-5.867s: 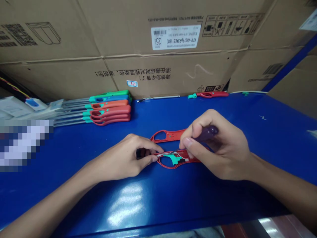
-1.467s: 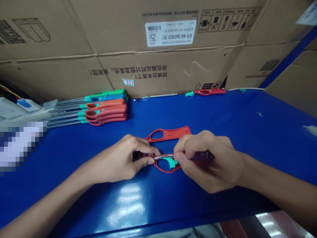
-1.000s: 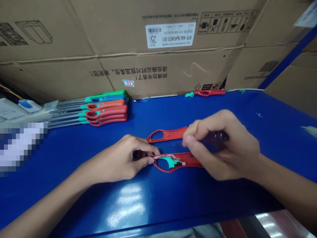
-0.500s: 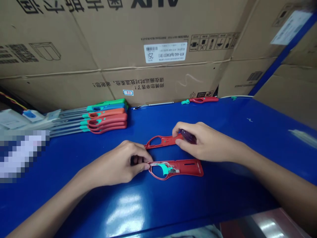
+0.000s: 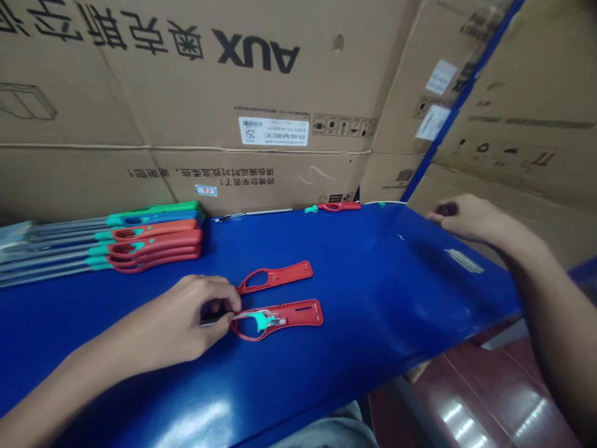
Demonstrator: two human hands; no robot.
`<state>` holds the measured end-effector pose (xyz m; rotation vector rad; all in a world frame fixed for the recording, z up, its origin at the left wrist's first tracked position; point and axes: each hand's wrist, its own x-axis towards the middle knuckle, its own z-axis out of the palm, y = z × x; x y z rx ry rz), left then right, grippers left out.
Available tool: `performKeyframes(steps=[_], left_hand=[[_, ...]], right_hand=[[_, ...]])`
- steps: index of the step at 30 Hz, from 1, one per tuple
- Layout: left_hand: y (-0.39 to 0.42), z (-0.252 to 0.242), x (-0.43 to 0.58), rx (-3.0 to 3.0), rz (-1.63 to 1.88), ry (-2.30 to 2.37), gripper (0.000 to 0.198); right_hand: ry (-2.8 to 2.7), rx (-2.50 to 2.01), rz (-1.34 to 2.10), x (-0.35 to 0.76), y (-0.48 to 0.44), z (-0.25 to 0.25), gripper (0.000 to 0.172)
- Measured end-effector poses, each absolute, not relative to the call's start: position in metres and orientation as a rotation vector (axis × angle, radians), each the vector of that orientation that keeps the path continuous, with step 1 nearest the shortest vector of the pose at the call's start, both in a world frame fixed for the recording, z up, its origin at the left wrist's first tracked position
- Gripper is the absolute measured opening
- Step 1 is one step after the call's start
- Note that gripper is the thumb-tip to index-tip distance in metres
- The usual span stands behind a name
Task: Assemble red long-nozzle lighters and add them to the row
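Above blue tabletop [image 5: 373, 280], left hand [image 5: 198, 318] pinches nearer red shell [image 5: 295, 316], end hidden; right hand [image 5: 474, 218] clutches half-hidden tool [image 5: 448, 209].

Head camera looks forward and down over table [image 5: 368, 267]

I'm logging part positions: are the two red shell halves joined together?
No, the red shell with the turquoise piece lies apart from the other shell, with blue table between them.

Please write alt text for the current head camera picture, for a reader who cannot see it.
A person's left grip pinches the end of a red shell with a green part inside, on a blue table; another red shell lies behind. The right grip holds a dark handle.
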<state>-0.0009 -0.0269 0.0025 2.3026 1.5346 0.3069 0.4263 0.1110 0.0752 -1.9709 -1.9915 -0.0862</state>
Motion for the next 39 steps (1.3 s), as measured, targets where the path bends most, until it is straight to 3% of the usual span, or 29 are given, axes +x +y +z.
performKeyframes(steps=[4, 9, 24, 33, 39], left_hand=[[-0.025, 0.0, 0.003, 2.394, 0.48, 1.519, 0.018], [-0.024, -0.004, 0.011, 2.519, 0.635, 1.476, 0.023], [-0.028, -0.016, 0.01, 2.704, 0.649, 1.423, 0.023], [-0.033, -0.011, 0.022, 2.659, 0.646, 1.325, 0.024], [-0.035, -0.011, 0.025, 2.691, 0.518, 1.293, 0.03]], right_hand=[[-1.939, -2.234, 0.092, 0.499, 0.114, 0.056, 0.032], [-2.017, -2.173, 0.478, 0.52, 0.109, 0.028, 0.025], [-2.397, -1.537, 1.13, 0.397, 0.092, 0.033, 0.039], [-2.405, -1.338, 1.213, 0.334, 0.095, 0.056, 0.033], [-2.628, -1.627, 0.72, 0.313, 0.107, 0.05, 0.028]])
